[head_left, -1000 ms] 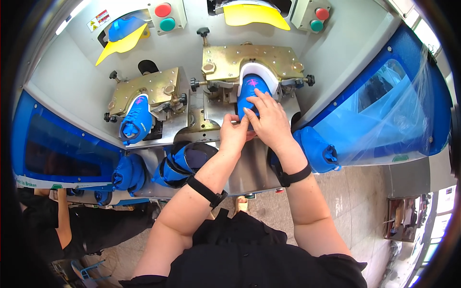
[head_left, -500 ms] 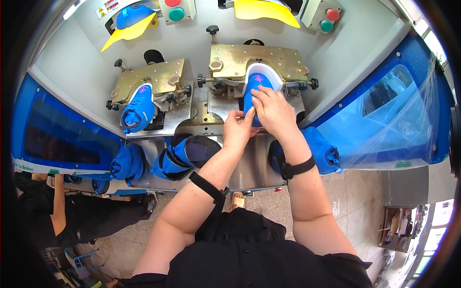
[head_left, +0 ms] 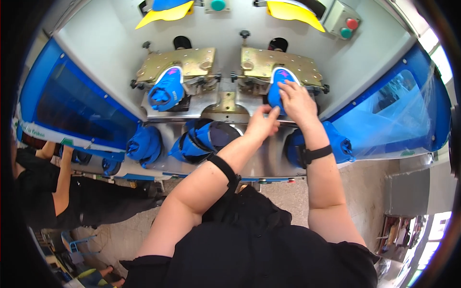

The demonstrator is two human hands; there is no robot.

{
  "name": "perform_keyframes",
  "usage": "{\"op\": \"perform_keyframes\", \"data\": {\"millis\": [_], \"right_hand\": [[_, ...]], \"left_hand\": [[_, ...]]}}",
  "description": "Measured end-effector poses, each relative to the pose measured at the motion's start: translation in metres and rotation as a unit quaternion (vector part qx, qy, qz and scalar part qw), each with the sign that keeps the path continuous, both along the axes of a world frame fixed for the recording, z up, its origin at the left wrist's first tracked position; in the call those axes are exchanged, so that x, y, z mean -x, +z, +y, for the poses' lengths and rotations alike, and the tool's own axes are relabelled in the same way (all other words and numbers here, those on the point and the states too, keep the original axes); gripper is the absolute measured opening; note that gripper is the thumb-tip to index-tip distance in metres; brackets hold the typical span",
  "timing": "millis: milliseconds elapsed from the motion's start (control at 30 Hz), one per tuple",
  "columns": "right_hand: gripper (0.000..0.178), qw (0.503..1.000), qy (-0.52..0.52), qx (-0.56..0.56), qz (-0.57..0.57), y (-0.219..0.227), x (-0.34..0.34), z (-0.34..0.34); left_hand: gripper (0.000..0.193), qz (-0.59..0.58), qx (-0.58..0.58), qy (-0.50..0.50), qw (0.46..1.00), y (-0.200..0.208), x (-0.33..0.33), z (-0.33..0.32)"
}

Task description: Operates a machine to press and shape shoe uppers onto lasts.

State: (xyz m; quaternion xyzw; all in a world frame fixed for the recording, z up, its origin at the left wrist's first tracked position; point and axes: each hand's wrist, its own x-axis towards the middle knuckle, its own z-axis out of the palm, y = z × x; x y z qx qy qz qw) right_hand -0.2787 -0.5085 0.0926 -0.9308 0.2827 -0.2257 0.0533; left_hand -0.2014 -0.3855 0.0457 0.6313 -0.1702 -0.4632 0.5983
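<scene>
A blue shoe upper (head_left: 274,99) with a white toe rim and a pink mark sits toe-inward in the right-hand brass-coloured clamp plate (head_left: 259,56). My right hand (head_left: 298,102) lies over its right side, fingers bent across the top; the thumb is hidden. Just below the upper's near end, my left hand (head_left: 261,124) is apart from it, thumb and fingers loosely separated with nothing in them. A second blue upper (head_left: 165,92) rests in the left clamp plate (head_left: 192,62), touched by neither hand.
Along the steel front ledge lie more blue uppers (head_left: 204,140), some under my forearms. Yellow-and-blue pads (head_left: 295,14) hang above the clamps. A button box (head_left: 342,20) is at upper right. Blue windowed side panels (head_left: 79,101) flank the machine. Another person (head_left: 53,185) stands at left.
My left hand has come away from the shoe upper, toward me. My right hand stays on it. The whole view has shifted, so the machine appears further right and higher.
</scene>
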Motion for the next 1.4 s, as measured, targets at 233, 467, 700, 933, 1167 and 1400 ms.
{"op": "perform_keyframes", "data": {"millis": [233,467,700,933,1167,1400], "right_hand": [[0.018,0.972,0.06,0.221,-0.054,0.0,-0.025,0.082],[0.039,0.895,0.058,-0.413,0.156,-0.094,-0.106,0.16],[0.031,0.576,0.098,-0.785,-0.207,-0.057,-0.043,0.186],[0.064,0.813,0.069,-0.449,-0.365,-0.002,0.009,0.203],[0.04,0.952,0.153,0.003,-0.265,0.067,0.026,0.148],[0.028,0.941,0.062,0.068,-0.325,0.17,-0.027,0.007]], "left_hand": [[0.041,-0.03,-0.122,-0.202,0.971,-0.026,-0.068,0.175],[0.044,0.036,-0.157,-0.167,0.973,-0.03,-0.102,0.23],[0.078,0.165,-0.034,-0.226,0.96,-0.021,-0.105,0.233],[0.033,0.318,0.311,-0.094,0.891,0.023,-0.103,0.167],[0.047,0.195,0.292,-0.178,0.919,0.074,-0.092,0.121],[0.057,0.156,0.285,-0.176,0.929,0.079,-0.086,0.14]]}}
